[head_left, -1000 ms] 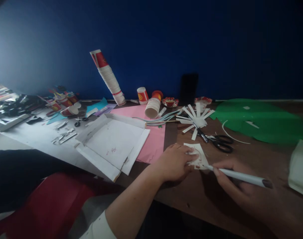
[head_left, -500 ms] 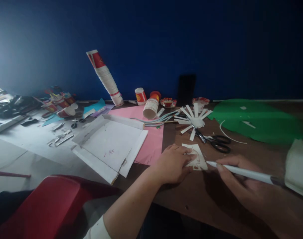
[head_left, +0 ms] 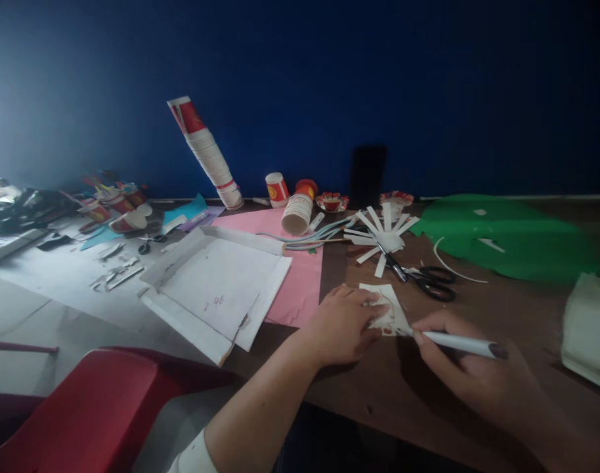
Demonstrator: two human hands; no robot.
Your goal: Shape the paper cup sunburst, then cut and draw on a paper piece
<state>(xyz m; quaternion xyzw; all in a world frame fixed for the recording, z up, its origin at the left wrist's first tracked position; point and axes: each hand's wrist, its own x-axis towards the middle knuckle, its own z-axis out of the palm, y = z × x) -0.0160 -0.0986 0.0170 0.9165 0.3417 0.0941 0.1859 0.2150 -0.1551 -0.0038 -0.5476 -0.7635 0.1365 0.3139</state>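
Note:
A small piece of white paper with drawn lines lies on the brown table. Spread over its left part, the fingers of my left hand press it flat. My right hand grips a white pen, its tip at the paper's lower right edge. Just beyond the paper lie black-handled scissors, and a dark pen rests against them. A fan of white paper strips sits behind these.
A shallow white cardboard box lid rests on pink paper to the left. Green paper lies at the right. Along the wall stand a leaning stack of paper cups and a dark phone-like slab. A red chair is at lower left.
My right hand has moved left with the pen, bringing its tip onto the paper's lower right edge. My left hand has stayed in place on the paper.

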